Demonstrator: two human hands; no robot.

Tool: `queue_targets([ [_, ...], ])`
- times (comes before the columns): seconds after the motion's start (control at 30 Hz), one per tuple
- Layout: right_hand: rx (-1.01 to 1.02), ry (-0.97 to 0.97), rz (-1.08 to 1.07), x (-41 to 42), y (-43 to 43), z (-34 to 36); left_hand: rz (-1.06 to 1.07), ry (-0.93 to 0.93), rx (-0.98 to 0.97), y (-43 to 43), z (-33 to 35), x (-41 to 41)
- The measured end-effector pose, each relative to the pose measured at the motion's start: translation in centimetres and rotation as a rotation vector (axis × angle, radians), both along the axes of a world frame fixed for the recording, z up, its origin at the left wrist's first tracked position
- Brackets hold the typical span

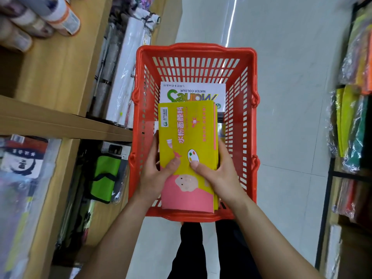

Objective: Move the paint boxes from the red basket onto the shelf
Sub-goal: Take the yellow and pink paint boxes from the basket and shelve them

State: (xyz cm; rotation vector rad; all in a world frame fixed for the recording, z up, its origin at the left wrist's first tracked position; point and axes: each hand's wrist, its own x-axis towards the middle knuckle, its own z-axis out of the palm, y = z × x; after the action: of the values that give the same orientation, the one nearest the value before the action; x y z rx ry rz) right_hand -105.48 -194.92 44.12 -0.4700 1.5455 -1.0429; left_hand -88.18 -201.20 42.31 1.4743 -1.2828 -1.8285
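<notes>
A light wooden shelf unit (60, 121), packed with wrapped rolls and bags, stands just left of the red slatted plastic basket (196, 48). Inside the basket, toward its near end, is a stack of flat yellow-and-pink cardboard paint boxes (187, 133). It partly covers a white water-colour box (193, 91) at the basket's far end. The left hand (155, 174) and right hand (219, 174) grasp the stack by its long sides, thumbs pressed on top.

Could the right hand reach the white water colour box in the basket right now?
Probably not yet: the right hand and left hand both grip the yellow box, which overlaps the white box; only its far end shows.
</notes>
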Motion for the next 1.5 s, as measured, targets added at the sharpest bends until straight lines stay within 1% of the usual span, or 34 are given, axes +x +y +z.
queue_targets([
  [0.07, 0.021, -0.046, 0.053, 0.3, -0.3, -0.7, 0.027, -0.018, -0.029, -0.3, 0.4, 0.8],
  [0.13, 0.072, -0.062, 0.062, 0.1, -0.3, -2.0, 0.026, -0.077, -0.051, -0.7, 0.6, 1.7],
  [0.17, 0.114, -0.029, 0.03, -0.4, -0.2, -3.0, 0.019, -0.119, -0.062, -0.9, 0.6, 2.2],
  [0.23, 0.246, 0.146, -0.011, -1.8, -0.3, -5.6, 0.001, -0.201, -0.095, -0.9, 0.6, 2.7],
  [0.3, 0.403, 0.32, 0.096, -2.7, -0.3, -8.3, -0.031, -0.25, -0.116, -0.6, 0.8, 2.5],
  [0.37, 0.51, 0.352, 0.207, -2.4, -0.5, -10.5, -0.063, -0.285, -0.14, -0.3, 1.4, 2.1],
  [0.4, 0.536, 0.34, 0.218, -2.0, -0.5, -11.3, -0.074, -0.299, -0.155, -0.2, 1.8, 1.9],
  [0.6, 0.538, 0.372, 0.188, -1.1, -0.4, -12.9, -0.031, -0.367, -0.224, -1.1, 5.1, 3.6],
  [0.73, 0.613, 0.456, 0.31, -0.7, -0.5, -13.0, 0.033, -0.463, -0.246, -1.7, 6.8, 6.1],
  [0.83, 0.572, 0.408, 0.316, -0.1, -0.2, -13.3, 0.088, -0.486, -0.222, -1.9, 7.9, 8.0],
  [0.9, 0.567, 0.369, 0.281, 0.0, -0.3, -13.4, 0.114, -0.493, -0.202, -1.7, 8.3, 9.1],
  [1.0, 0.557, 0.275, 0.111, -1.1, -0.2, -14.2, 0.175, -0.469, -0.15, -1.3, 8.2, 10.1],
  [1.03, 0.555, 0.252, 0.084, -1.5, -0.1, -14.2, 0.19, -0.453, -0.135, -1.2, 8.1, 10.3],
  [1.1, 0.523, 0.243, 0.078, -1.9, 0.0, -13.8, 0.19, -0.435, -0.125, -1.0, 7.7, 10.1],
  [1.13, 0.506, 0.248, 0.112, -1.9, -0.1, -13.8, 0.182, -0.439, -0.127, -0.9, 7.5, 9.8],
  [1.17, 0.502, 0.278, 0.177, -1.6, -0.3, -13.9, 0.175, -0.453, -0.128, -0.9, 7.3, 9.4],
  [1.23, 0.55, 0.405, 0.318, -1.1, -0.6, -14.3, 0.167, -0.47, -0.117, -0.8, 6.9, 8.7],
  [1.27, 0.572, 0.458, 0.355, -0.9, -0.7, -14.5, 0.165, -0.471, -0.112, -0.8, 6.7, 8.3],
  [1.4, 0.583, 0.574, 0.396, -0.7, -1.1, -14.6, 0.135, -0.506, -0.123, -0.5, 6.0, 7.4],
  [1.5, 0.52, 0.611, 0.377, -0.5, -1.5, -14.1, 0.115, -0.563, -0.145, -0.5, 5.6, 7.4],
])
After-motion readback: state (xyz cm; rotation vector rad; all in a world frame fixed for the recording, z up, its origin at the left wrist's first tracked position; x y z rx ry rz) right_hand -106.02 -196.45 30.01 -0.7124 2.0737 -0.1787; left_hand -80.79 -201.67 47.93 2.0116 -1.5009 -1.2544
